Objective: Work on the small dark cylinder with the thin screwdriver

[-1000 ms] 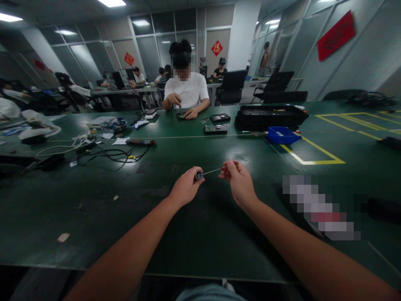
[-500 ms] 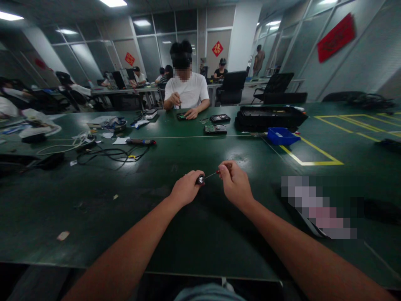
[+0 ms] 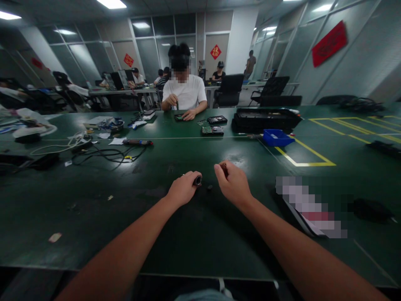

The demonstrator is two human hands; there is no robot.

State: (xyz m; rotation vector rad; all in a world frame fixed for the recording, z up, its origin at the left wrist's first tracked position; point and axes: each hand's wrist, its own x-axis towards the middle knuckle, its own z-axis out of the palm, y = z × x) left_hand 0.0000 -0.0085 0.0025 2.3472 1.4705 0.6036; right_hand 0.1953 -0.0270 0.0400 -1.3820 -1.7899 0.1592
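My left hand (image 3: 184, 189) is closed around a short dark cylinder (image 3: 197, 180), its round end facing right and showing a hollow with a pale rim. To its right, my right hand (image 3: 234, 184) is closed, thumb toward the left hand. A brownish bit of a thin tool (image 3: 224, 168), apparently a small screwdriver, shows between its fingers; the shaft cannot be seen now. Between the hands, closer to the cylinder, is a small dark piece (image 3: 209, 187); whether it rests on the table or is falling, I cannot tell.
On the green table (image 3: 175, 242) are an electric screwdriver (image 3: 138, 142) and black cables (image 3: 103, 154) at left. Hard drives (image 3: 212, 130), a blue tray (image 3: 277, 138) and a black case (image 3: 266, 120) lie farther off. A co-worker (image 3: 184, 92) sits opposite, handling a drive.
The thin shaft that reached from my right hand to the cylinder has gone from sight. The cylinder's end, black and white before, now looks hollow, and a small dark piece has appeared between my hands.
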